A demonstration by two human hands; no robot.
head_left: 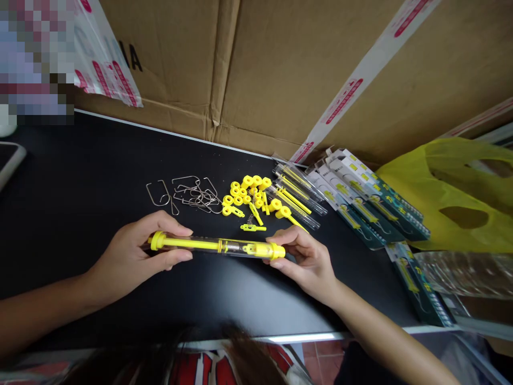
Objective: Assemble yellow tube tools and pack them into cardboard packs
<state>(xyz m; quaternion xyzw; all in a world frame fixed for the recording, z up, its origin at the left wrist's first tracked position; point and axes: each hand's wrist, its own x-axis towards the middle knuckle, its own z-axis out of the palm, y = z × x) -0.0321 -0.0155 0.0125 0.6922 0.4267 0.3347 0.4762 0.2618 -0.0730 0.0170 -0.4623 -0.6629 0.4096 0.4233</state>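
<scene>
Head view is showing the clear tube (224,247) lying left-to-right near the bench's (80,176) front edge, with the left hand (132,259) and right hand (310,262) each gripping 1 yellow-capped end.

Even, fairly bright overhead light, soft shadows, strong wide-angle bending at the edges, a pixelated patch top left
</scene>
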